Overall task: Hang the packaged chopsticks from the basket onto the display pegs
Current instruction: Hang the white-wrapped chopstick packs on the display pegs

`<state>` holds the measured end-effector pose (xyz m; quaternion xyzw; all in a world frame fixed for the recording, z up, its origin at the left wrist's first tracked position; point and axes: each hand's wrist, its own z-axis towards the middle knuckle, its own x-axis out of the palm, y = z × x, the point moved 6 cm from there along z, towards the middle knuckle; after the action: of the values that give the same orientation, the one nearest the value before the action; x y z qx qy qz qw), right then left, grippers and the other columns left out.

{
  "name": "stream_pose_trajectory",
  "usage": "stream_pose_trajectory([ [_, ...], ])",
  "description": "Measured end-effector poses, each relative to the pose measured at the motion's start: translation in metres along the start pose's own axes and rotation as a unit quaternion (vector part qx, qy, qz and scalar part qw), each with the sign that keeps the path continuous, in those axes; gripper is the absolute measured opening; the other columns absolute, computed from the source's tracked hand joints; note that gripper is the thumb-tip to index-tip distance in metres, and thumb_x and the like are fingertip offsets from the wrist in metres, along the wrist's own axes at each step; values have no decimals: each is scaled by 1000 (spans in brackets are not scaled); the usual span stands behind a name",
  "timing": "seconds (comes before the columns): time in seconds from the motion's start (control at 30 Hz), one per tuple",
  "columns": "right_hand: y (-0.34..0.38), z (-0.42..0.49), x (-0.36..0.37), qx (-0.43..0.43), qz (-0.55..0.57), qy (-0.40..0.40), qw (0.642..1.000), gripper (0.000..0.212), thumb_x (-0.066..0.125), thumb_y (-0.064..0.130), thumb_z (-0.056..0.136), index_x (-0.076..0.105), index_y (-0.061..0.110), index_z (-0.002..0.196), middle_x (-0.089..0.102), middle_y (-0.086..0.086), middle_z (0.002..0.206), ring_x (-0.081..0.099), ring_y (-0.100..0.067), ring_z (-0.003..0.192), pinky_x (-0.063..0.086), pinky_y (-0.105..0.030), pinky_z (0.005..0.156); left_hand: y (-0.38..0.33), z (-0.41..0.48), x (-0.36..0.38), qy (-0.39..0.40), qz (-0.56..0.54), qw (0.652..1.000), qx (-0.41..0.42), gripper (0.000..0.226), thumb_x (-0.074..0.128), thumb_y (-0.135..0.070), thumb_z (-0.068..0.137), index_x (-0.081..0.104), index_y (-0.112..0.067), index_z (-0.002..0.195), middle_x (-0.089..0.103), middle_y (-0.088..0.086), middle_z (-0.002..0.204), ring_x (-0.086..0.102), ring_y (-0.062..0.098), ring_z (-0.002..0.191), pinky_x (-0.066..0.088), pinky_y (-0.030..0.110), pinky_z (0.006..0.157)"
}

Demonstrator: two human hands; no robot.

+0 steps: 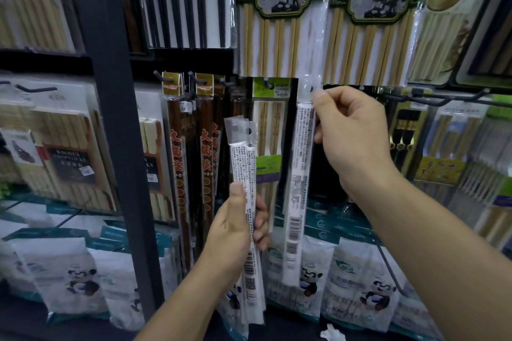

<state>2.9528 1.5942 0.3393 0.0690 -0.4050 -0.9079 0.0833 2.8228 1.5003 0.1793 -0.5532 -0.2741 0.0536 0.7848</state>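
Chopsticks going onto a peg

Right hand (352, 135) pinches one light, slippery packet (300, 174) near its twelve-o'clock hang hole; left hand (238, 230) clasps spare packets (245, 202) mid-length.

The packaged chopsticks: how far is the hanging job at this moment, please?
No finished pack of this white kind can be made out on a peg. In hand: the right hand holds one white pack up by its top hole at peg height, beside the green-headed pack already on a peg. Left: the left hand grips a few more packs waiting. The basket is out of view.
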Motion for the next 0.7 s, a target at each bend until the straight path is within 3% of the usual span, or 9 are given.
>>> stream_pose_trajectory([
  [0.1, -5, 7, -1, 15, -8, -18, 1000, 30, 59, 26, 101, 67, 2, 84, 54, -6, 63, 49, -13, 58, 45, -24, 57, 2, 2, 0, 18, -22, 1000, -7, 60, 44, -68, 96, 55, -10, 87, 43, -1, 61, 38, 11, 49, 39, 25, 43],
  [0.2, -10, 8, -2, 24, -10, -31, 999, 29, 60, 25, 100, 67, 4, 82, 54, 1, 59, 50, -11, 57, 45, -20, 54, -1, 3, 1, 32, -12, 999, 1, 48, 45, -55, 93, 56, -10, 86, 45, 1, 63, 38, 13, 50, 37, 25, 43],
  [0.7, -13, 10, -1, 20, -28, -43, 998, 29, 62, 26, 98, 66, 12, 73, 52, 13, 52, 50, -7, 55, 53, -35, 62, -4, 1, 5, 52, -7, 999, 8, 46, 51, -52, 101, 56, -8, 90, 50, 3, 69, 45, 13, 54, 41, 25, 44],
])
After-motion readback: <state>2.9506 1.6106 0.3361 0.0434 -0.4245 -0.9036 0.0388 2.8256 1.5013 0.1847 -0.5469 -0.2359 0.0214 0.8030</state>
